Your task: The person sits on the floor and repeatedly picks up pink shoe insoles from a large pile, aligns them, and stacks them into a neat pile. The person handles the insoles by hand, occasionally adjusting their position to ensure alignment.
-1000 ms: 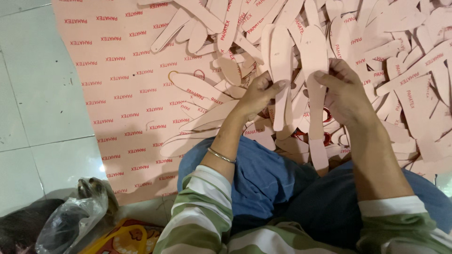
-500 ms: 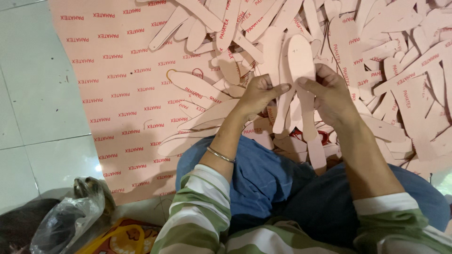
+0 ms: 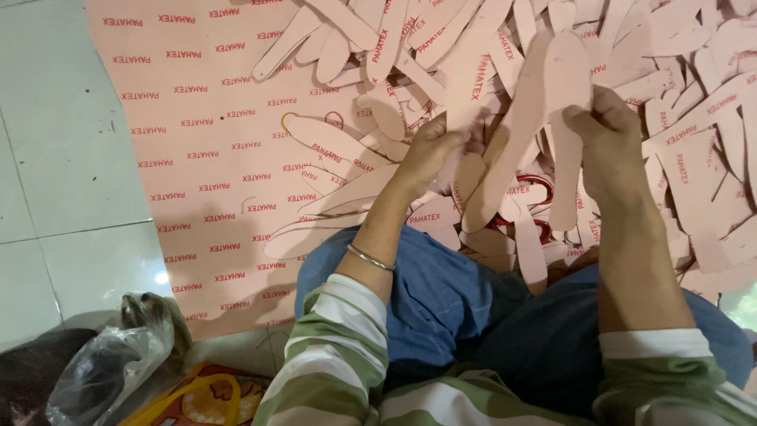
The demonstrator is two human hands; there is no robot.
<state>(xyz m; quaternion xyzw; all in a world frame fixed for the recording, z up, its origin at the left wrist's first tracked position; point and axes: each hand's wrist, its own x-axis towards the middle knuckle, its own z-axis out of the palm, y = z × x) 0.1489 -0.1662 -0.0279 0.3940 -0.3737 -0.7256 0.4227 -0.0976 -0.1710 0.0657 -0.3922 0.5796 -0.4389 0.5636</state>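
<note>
- The left hand [image 3: 430,150] is closed on the lower edge of a pale pink insole-shaped cutout [image 3: 473,71], fingers curled round it, with a thin metal bangle [image 3: 371,257] on the wrist.
- The right hand [image 3: 605,130] pinches a second pink cutout [image 3: 566,67] between thumb and fingers; this piece stands nearly upright, its rounded end at the top and its narrow tail hanging down past the hand.
- A third long cutout [image 3: 512,158] leans at a slant between the two hands; it seems to be gripped along with the others, though the fingers hide exactly who holds it.
- All three held pieces hover above a loose pile of the same pink cutouts [image 3: 694,118], which spreads across the upper right of the view.
- Under the pile lies a large pink sheet [image 3: 197,158] printed with rows of red lettering, flat on the white tiled floor [image 3: 55,158]; insole-shaped outlines are cut into it near its lower right part.
- A few cutouts [image 3: 331,146] lie singly on the sheet just left of the left hand, apart from the heap.
- The person sits with knees in blue trousers [image 3: 441,300] (sleeves striped green and white) right below the hands.
- A crumpled clear plastic bag [image 3: 102,371] sits at the bottom left, beside a yellow and red object [image 3: 205,398] only partly in view.
</note>
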